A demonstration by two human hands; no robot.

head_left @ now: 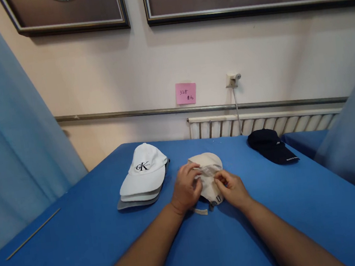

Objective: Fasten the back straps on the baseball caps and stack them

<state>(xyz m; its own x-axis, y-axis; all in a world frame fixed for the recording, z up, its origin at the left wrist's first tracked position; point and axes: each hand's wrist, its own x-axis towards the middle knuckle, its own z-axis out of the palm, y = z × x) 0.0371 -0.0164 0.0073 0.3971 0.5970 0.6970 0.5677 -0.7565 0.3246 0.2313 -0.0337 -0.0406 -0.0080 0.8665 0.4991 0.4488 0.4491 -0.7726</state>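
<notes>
The beige cap [209, 190] lies on the blue-covered worktop [139, 245], between the person's two hands, and serves as the landmark here. Well to its left, a thin stick [33, 234] lies slantwise near the worktop's edge. Nearer on the left of the beige cap sits a stack of caps: a white cap [146, 169] with a dark monogram on top, another pale brim under it, and a grey brim [139, 203] lowest. Touching the beige cap's left side is the left hand [187, 186], fingers bent and thumb apart from them; whether it grips the fabric, I cannot tell. At the cap's near end, a loose strap [200, 211] sticks out to the left of a buckle [213, 205]. On its right side the right hand [232, 187] is pinched, thumb against forefinger, on the cap's edge. Farther right and beyond, a dark cap [270, 146] lies alone.

As for progress, the stacked caps look dealt with; the beige one seems midway, its strap apparently unfastened, and the dark one appears not yet joined to the stack.
</notes>
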